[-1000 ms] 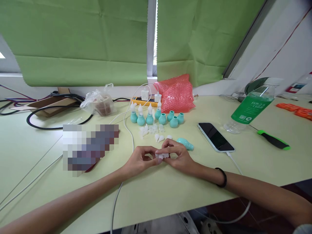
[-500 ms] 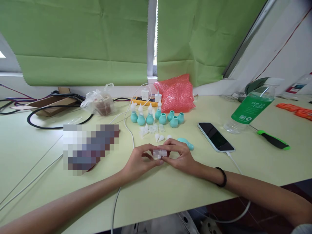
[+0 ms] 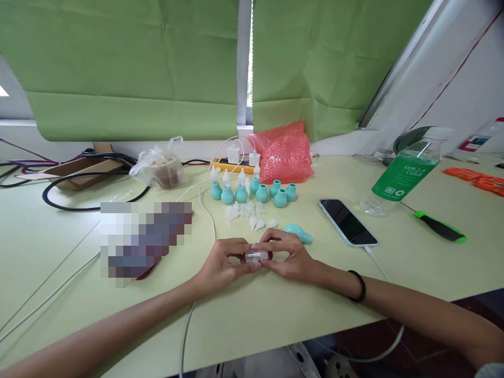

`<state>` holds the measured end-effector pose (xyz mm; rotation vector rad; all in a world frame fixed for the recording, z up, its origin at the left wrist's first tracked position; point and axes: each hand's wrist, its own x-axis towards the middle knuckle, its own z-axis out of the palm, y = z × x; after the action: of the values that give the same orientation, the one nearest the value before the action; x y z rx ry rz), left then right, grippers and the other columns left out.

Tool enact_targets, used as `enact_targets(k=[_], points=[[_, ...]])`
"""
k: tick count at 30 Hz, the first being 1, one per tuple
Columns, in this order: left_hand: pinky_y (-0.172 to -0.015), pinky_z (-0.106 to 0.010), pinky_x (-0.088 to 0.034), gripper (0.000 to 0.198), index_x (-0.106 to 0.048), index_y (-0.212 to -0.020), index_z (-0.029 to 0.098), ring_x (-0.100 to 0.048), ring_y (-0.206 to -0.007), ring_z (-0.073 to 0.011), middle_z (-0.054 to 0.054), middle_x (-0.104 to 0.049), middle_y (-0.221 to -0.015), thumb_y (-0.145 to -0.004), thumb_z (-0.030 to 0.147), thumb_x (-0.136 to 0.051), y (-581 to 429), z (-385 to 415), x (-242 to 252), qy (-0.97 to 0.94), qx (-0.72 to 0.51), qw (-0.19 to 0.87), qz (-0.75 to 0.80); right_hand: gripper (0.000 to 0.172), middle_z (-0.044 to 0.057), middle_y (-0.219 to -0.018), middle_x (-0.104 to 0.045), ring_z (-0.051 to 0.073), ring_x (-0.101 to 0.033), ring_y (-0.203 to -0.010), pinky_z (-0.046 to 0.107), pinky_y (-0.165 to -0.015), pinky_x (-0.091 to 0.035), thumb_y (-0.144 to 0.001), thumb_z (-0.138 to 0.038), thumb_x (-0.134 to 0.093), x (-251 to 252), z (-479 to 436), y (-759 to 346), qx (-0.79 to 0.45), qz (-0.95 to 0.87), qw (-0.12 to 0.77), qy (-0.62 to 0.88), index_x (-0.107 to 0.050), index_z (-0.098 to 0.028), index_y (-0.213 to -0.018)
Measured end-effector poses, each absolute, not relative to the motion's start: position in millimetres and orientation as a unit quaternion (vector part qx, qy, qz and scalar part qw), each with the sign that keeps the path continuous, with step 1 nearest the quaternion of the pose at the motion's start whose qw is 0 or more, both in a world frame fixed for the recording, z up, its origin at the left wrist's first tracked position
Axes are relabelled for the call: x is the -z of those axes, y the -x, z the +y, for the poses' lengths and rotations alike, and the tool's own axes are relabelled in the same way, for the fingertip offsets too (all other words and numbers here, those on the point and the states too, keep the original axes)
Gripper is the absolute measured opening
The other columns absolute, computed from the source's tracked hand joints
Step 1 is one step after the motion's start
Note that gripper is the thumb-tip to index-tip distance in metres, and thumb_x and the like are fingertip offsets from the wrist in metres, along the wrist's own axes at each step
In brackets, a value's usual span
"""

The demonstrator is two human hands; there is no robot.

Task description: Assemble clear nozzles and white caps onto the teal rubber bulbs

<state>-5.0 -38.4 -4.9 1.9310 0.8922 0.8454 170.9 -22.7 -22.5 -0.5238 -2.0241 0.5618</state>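
Observation:
Between my hands, just over the table, is a small clear plastic cylindrical piece (image 3: 256, 255). My left hand (image 3: 228, 262) pinches it from the left, thumb below and fingers above. My right hand (image 3: 286, 254) grips its other end the same way; fingers cover part of it. A loose turquoise bulb (image 3: 298, 232) lies on its side just beyond my right hand. Small white tips (image 3: 258, 224) and clear plastic pieces (image 3: 248, 209) lie behind my hands. Farther back stand several open turquoise bulbs (image 3: 280, 198) and several others with white nozzles (image 3: 227, 193).
To the right lie a charging phone (image 3: 348, 222), a tilted-looking green-labelled bottle (image 3: 405, 173) and a green-black screwdriver (image 3: 440, 226). A pink bubble-wrap bag (image 3: 283, 155) and an orange power strip (image 3: 236, 166) are at the back. A white cable (image 3: 213, 226) runs past my left hand.
Both hands have come slightly nearer to me with the clear piece, which is turned differently between the fingers. More of the loose turquoise bulb shows.

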Motion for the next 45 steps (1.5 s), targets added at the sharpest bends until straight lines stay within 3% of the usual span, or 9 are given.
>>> enact_targets(k=[7,12,16,21,25,30,35,40,45], points=[[-0.062,-0.025,-0.045,0.024,-0.064,-0.081,0.013,-0.054,-0.070,-0.0152,-0.006,-0.060,-0.075,-0.069,0.033,-0.060,2.9,-40.7,2.9,-0.719,-0.359,0.458,0.381,0.032,0.003,-0.078,-0.052,0.012,-0.051,-0.069,0.025,-0.058,-0.044,-0.068,-0.017,-0.060,10.7,-23.5,-172.1,-0.209,-0.848,0.433,0.223,-0.060,-0.026,-0.099],[-0.054,-0.023,-0.045,0.029,-0.064,-0.084,0.011,-0.051,-0.057,-0.0105,-0.005,-0.059,-0.073,-0.072,0.037,-0.055,2.5,-37.1,5.0,-0.671,-0.390,0.473,0.417,0.067,0.009,-0.110,-0.045,0.019,-0.048,-0.091,0.031,-0.072,-0.045,-0.061,-0.034,-0.066,-18.8,-1.8,-195.8,-0.167,-0.869,0.389,0.257,-0.039,-0.023,-0.121],[-0.055,-0.023,-0.046,0.032,-0.063,-0.089,0.011,-0.049,-0.055,-0.0094,-0.002,-0.056,-0.067,-0.071,0.036,-0.057,2.4,-33.9,6.3,-0.637,-0.402,0.498,0.429,0.061,0.009,-0.098,-0.052,0.017,-0.050,-0.076,0.030,-0.063,-0.044,-0.065,-0.040,-0.061,-16.6,38.6,-221.6,-0.009,-0.768,0.451,0.454,-0.041,-0.019,-0.118],[-0.062,-0.025,-0.047,0.036,-0.057,-0.099,0.013,-0.053,-0.062,-0.0108,-0.002,-0.056,-0.073,-0.069,0.031,-0.060,3.0,-33.6,9.7,-0.617,-0.408,0.519,0.429,0.042,-0.001,-0.053,-0.052,0.015,-0.049,-0.053,0.028,-0.056,-0.039,-0.069,-0.042,-0.054,8.2,68.6,-233.7,0.006,-0.742,0.295,0.601,-0.054,-0.019,-0.104],[-0.062,-0.025,-0.047,0.025,-0.059,-0.088,0.013,-0.054,-0.072,-0.0143,-0.005,-0.057,-0.080,-0.067,0.026,-0.061,3.0,-32.8,12.8,-0.617,-0.423,0.522,0.409,0.029,-0.002,-0.058,-0.052,0.013,-0.049,-0.053,0.025,-0.055,-0.039,-0.069,-0.036,-0.054,13.7,71.5,-231.3,0.004,-0.735,0.343,0.585,-0.054,-0.019,-0.093],[-0.061,-0.026,-0.047,0.028,-0.059,-0.089,0.013,-0.054,-0.063,-0.0120,-0.003,-0.056,-0.074,-0.066,0.027,-0.062,3.1,-32.5,9.8,-0.599,-0.423,0.542,0.410,0.023,0.003,-0.085,-0.056,0.009,-0.049,-0.051,0.025,-0.055,-0.042,-0.067,-0.032,-0.057,12.2,68.2,-229.3,-0.009,-0.763,0.372,0.528,-0.053,-0.018,-0.085],[-0.061,-0.025,-0.045,0.029,-0.059,-0.093,0.014,-0.053,-0.059,-0.0105,-0.001,-0.057,-0.069,-0.068,0.028,-0.061,3.8,-32.2,6.1,-0.591,-0.421,0.546,0.418,0.018,0.003,-0.082,-0.060,0.018,-0.055,-0.077,0.033,-0.071,-0.044,-0.068,-0.029,-0.058,4.2,58.6,-226.6,-0.021,-0.785,0.397,0.475,-0.054,-0.019,-0.082],[-0.066,-0.024,-0.045,0.035,-0.057,-0.094,0.015,-0.056,-0.069,-0.0121,-0.002,-0.060,-0.077,-0.062,0.025,-0.066,5.3,-29.3,6.3,-0.562,-0.445,0.554,0.424,0.022,0.004,-0.087,-0.056,0.017,-0.054,-0.086,0.034,-0.081,-0.043,-0.071,-0.031,-0.058,-10.8,33.0,-215.8,-0.192,-0.765,0.495,0.364,-0.049,-0.019,-0.087],[-0.073,-0.028,-0.044,0.026,-0.059,-0.086,0.014,-0.057,-0.075,-0.0147,-0.004,-0.063,-0.077,-0.064,0.024,-0.066,7.2,-26.4,1.6,-0.510,-0.455,0.610,0.401,0.020,0.004,-0.092,-0.046,0.013,-0.054,-0.079,0.029,-0.068,-0.047,-0.079,-0.030,-0.048,-17.5,1.0,-199.9,-0.385,-0.772,0.414,0.290,-0.040,-0.021,-0.096]])
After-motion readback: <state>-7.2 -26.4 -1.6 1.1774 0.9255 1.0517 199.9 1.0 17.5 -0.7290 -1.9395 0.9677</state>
